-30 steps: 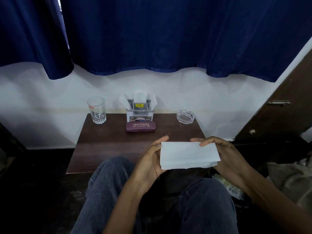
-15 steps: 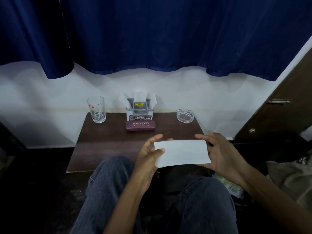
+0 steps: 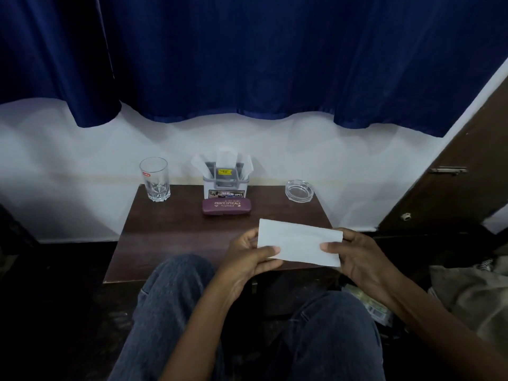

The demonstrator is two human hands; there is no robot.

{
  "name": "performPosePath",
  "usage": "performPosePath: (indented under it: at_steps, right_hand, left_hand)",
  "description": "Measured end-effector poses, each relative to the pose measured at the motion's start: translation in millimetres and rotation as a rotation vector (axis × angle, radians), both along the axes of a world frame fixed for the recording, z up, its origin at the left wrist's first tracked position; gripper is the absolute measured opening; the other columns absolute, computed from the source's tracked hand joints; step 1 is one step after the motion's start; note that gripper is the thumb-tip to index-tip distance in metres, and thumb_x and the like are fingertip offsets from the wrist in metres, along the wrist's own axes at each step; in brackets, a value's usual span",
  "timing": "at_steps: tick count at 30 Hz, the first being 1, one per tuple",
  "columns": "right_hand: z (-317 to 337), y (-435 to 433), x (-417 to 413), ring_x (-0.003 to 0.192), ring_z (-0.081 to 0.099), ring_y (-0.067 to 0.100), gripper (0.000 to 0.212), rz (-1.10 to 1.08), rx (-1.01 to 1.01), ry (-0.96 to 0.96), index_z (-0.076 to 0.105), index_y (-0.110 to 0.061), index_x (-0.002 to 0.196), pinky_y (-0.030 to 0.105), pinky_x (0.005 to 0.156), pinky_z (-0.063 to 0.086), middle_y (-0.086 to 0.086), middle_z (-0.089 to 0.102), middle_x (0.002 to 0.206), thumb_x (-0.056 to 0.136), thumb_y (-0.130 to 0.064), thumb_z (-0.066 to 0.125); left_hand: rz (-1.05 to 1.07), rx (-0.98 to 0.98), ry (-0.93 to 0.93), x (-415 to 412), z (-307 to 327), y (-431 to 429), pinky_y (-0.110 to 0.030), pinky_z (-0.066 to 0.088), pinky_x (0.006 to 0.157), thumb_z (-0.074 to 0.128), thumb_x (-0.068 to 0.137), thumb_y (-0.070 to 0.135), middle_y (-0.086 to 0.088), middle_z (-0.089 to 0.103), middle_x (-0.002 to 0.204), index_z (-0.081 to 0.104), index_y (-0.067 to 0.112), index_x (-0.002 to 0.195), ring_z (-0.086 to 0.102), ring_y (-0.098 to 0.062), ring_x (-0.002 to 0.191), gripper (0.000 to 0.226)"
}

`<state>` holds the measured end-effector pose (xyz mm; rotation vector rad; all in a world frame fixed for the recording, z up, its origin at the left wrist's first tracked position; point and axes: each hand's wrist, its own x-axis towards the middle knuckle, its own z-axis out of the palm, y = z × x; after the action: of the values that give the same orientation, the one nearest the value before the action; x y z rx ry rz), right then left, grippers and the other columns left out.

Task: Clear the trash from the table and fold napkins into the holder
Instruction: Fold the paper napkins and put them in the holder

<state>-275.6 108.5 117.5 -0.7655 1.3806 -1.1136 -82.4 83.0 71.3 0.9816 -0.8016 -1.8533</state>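
Note:
A white napkin (image 3: 299, 241), folded into a long rectangle, is held over the front right part of the dark wooden table (image 3: 170, 229). My left hand (image 3: 248, 259) pinches its left end with the thumb on top. My right hand (image 3: 357, 257) grips its right end. At the back middle of the table stands the napkin holder (image 3: 226, 185), grey and white, with several white napkins sticking up out of it.
A maroon spectacle case (image 3: 226, 206) lies right in front of the holder. A drinking glass (image 3: 154, 179) stands at the back left, a glass ashtray (image 3: 299, 190) at the back right. My knees in jeans are below the table edge. A brown door is on the right.
The napkin has been lifted slightly and tilted, its left end now higher. Both hands have closed on its ends, thumbs on top.

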Motion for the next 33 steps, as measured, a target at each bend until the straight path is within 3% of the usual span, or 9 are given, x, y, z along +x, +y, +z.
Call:
performPosePath:
  at_steps: [5, 8, 13, 16, 20, 23, 28, 31, 33]
  right_hand:
    - [-5, -7, -3, 0.059, 0.071, 0.019, 0.020, -0.102, 0.005, -0.058, 0.065, 0.000, 0.082, 0.025, 0.048, 0.056, 0.011, 0.072, 0.075, 0.075, 0.017, 0.058]
    - [-7, -23, -3, 0.056, 0.070, 0.017, 0.020, -0.106, 0.039, -0.093, 0.064, 0.000, 0.085, 0.022, 0.044, 0.052, 0.008, 0.073, 0.069, 0.076, 0.016, 0.057]
    - [-16, -70, 6, 0.063, 0.071, 0.017, 0.016, -0.098, 0.053, -0.118, 0.063, -0.009, 0.082, 0.024, 0.050, 0.054, 0.006, 0.074, 0.075, 0.080, 0.006, 0.059]
    - [-22, -98, 17, 0.076, 0.065, 0.019, 0.016, -0.062, 0.075, -0.118, 0.064, -0.014, 0.085, 0.028, 0.066, 0.048, 0.004, 0.071, 0.080, 0.082, 0.001, 0.059]
    - [-34, -132, 28, 0.086, 0.063, 0.026, 0.025, -0.027, 0.063, -0.085, 0.064, -0.009, 0.095, 0.031, 0.068, 0.048, 0.011, 0.068, 0.092, 0.081, 0.010, 0.055]
    - [-40, -156, 34, 0.082, 0.060, 0.026, 0.024, -0.080, 0.046, -0.029, 0.064, -0.007, 0.086, 0.032, 0.063, 0.049, 0.011, 0.065, 0.085, 0.080, 0.014, 0.054]
    - [-41, -196, 37, 0.073, 0.058, 0.026, 0.019, -0.155, -0.045, 0.128, 0.066, -0.001, 0.087, 0.023, 0.046, 0.053, 0.013, 0.059, 0.078, 0.074, 0.012, 0.060]
    - [-27, -225, 48, 0.055, 0.048, 0.025, 0.018, -0.162, -0.154, 0.307, 0.060, -0.004, 0.070, 0.021, 0.038, 0.042, 0.017, 0.053, 0.074, 0.075, 0.013, 0.059]
    - [-15, -250, 62, 0.059, 0.050, 0.026, 0.015, -0.127, -0.265, 0.451, 0.060, -0.003, 0.073, 0.023, 0.043, 0.045, 0.017, 0.055, 0.076, 0.075, 0.012, 0.060]
  left_hand:
    - [-0.103, -0.036, -0.082, 5, -3, -29, -0.022, 0.058, 0.057, 0.063, 0.080, -0.007, -0.004, 0.071, 0.087, 0.062, 0.008, 0.097, 0.071, -0.010, 0.066, 0.023]
    - [-0.094, -0.052, -0.133, 13, -7, -52, -0.021, 0.057, 0.056, 0.063, 0.080, -0.004, -0.001, 0.073, 0.077, 0.065, 0.009, 0.094, 0.070, -0.009, 0.062, 0.019]
    - [0.023, -0.062, -0.154, 26, -13, -93, -0.019, 0.058, 0.057, 0.063, 0.082, -0.003, 0.000, 0.074, 0.073, 0.065, 0.004, 0.100, 0.070, -0.008, 0.060, 0.020]
    - [0.108, -0.071, -0.182, 30, -18, -113, -0.018, 0.058, 0.057, 0.060, 0.084, -0.002, -0.005, 0.070, 0.084, 0.063, 0.003, 0.106, 0.069, -0.007, 0.059, 0.022]
    - [0.226, -0.055, -0.210, 36, -28, -133, -0.018, 0.057, 0.057, 0.059, 0.085, -0.002, -0.005, 0.068, 0.088, 0.063, 0.006, 0.106, 0.066, -0.014, 0.074, 0.023]
    - [0.318, -0.004, -0.231, 39, -35, -142, -0.021, 0.053, 0.061, 0.054, 0.087, 0.002, -0.001, 0.069, 0.087, 0.062, 0.012, 0.102, 0.065, -0.009, 0.073, 0.019]
    - [0.377, 0.077, -0.226, 47, -38, -158, -0.023, 0.048, 0.063, 0.048, 0.089, 0.006, 0.002, 0.070, 0.087, 0.063, 0.012, 0.102, 0.063, -0.011, 0.074, 0.020]
    - [0.362, 0.092, -0.202, 53, -35, -165, -0.023, 0.047, 0.064, 0.049, 0.090, 0.008, 0.001, 0.069, 0.087, 0.062, 0.013, 0.098, 0.061, -0.013, 0.075, 0.017]
    - [0.389, 0.100, -0.189, 58, -35, -169, -0.022, 0.046, 0.064, 0.046, 0.091, 0.008, 0.001, 0.068, 0.086, 0.062, 0.014, 0.096, 0.061, -0.012, 0.073, 0.017]
